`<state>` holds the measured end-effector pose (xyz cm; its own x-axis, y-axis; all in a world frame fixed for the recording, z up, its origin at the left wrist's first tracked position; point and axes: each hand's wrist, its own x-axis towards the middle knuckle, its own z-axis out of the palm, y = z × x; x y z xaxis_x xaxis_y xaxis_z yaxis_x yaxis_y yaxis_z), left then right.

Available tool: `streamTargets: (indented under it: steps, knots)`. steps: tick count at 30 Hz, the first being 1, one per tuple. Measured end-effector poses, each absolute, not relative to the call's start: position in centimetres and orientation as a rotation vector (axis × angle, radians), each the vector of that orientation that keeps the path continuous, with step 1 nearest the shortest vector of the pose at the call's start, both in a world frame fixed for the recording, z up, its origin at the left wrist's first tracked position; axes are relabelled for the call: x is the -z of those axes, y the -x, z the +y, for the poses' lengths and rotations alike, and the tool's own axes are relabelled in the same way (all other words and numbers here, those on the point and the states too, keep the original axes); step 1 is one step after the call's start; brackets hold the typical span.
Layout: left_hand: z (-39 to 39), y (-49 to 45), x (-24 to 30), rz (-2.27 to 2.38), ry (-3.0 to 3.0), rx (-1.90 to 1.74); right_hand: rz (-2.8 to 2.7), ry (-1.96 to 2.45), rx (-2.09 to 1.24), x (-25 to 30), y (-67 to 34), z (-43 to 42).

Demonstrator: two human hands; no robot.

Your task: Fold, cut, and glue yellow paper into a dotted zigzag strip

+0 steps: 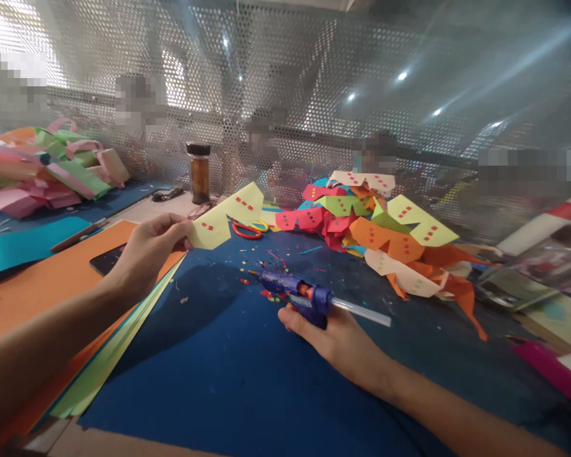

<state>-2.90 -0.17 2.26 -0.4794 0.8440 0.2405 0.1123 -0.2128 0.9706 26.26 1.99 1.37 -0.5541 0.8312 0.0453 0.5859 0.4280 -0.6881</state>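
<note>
My left hand (147, 251) pinches one end of a folded yellow paper piece (226, 216) with small red squares on it, held up above the blue mat (228, 355). My right hand (335, 339) grips a blue glue gun (297, 295) low over the mat. Its nozzle points left toward the paper, and a clear glue stick juts out of its back. Red paper scraps (266, 293) lie under the nozzle.
A heap of finished coloured paper pieces (385, 235) lies at the right rear. Scissors with red and yellow handles (248, 228) and a dark jar (198, 171) sit behind. Stacked orange and green sheets (52, 298) with a phone (105, 259) lie left, and a perforated metal screen stands behind.
</note>
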Motion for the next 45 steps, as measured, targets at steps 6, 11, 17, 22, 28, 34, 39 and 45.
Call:
streamTargets:
  steps: [6,11,17,22,28,34,39,45]
  knots:
    - [0.1,2.9,-2.2,1.491,-1.145,-1.746,-2.476,1.208,-0.847,-3.2,-24.8,2.9]
    - [-0.1,2.7,-2.3,1.489,-1.164,-1.721,-2.553,1.334,-0.717,-3.9,-23.7,2.9]
    - [-0.2,2.6,-2.4,1.492,-1.185,-1.690,-2.573,1.279,-0.705,-3.6,-23.3,3.2]
    - [-0.2,2.6,-2.2,1.496,-1.239,-1.661,-2.557,1.295,-0.716,-3.3,-23.2,3.4]
    - [-0.4,2.6,-2.1,1.506,-1.252,-1.616,-2.569,1.316,-0.704,-3.5,-23.0,3.5]
    - [-0.4,2.5,-2.2,1.499,-1.253,-1.612,-2.583,1.347,-0.695,-3.5,-23.0,3.4]
    - [-0.4,2.5,-2.2,1.499,-1.252,-1.616,-2.575,1.331,-0.690,-3.4,-23.0,3.5]
    - [-0.4,2.6,-2.1,1.504,-1.257,-1.617,-2.547,1.281,-0.690,-3.1,-23.2,3.5]
